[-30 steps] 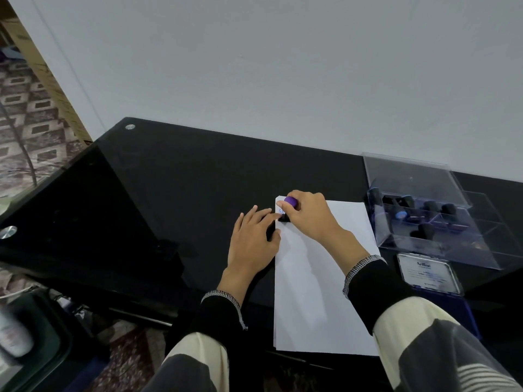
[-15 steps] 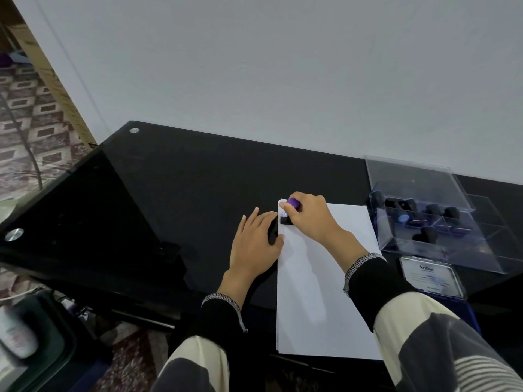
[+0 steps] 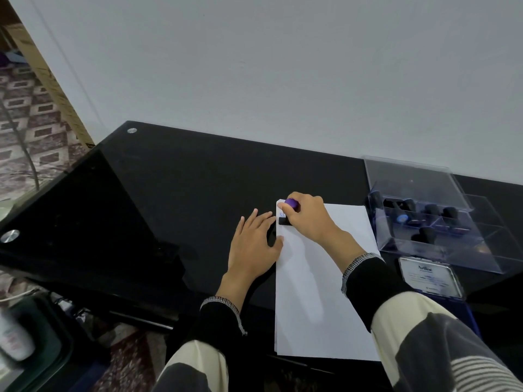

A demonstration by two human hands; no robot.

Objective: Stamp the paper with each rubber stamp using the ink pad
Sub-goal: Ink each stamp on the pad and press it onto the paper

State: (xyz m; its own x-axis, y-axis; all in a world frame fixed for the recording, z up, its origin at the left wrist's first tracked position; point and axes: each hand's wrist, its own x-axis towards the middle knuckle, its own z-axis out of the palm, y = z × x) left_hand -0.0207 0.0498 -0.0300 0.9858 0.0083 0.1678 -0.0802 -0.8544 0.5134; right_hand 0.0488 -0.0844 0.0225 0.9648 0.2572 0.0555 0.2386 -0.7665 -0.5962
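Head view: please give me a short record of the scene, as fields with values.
surface: black glass table
paper: white sheet near the table's front edge, blue print at its far left corner
stamp: purple-topped stamp, black base on the paper
right hand: right hand grips the stamp
left hand: left hand lies flat at the paper's left edge
stamp box: clear box, lid open, dark stamps inside
ink pad: ink pad in front of the box, lid shut

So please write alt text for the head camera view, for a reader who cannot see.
A right hand presses a purple-topped rubber stamp onto the far left corner of white paper on a black table, while the left hand lies flat at the paper's edge. A clear stamp box stands right.
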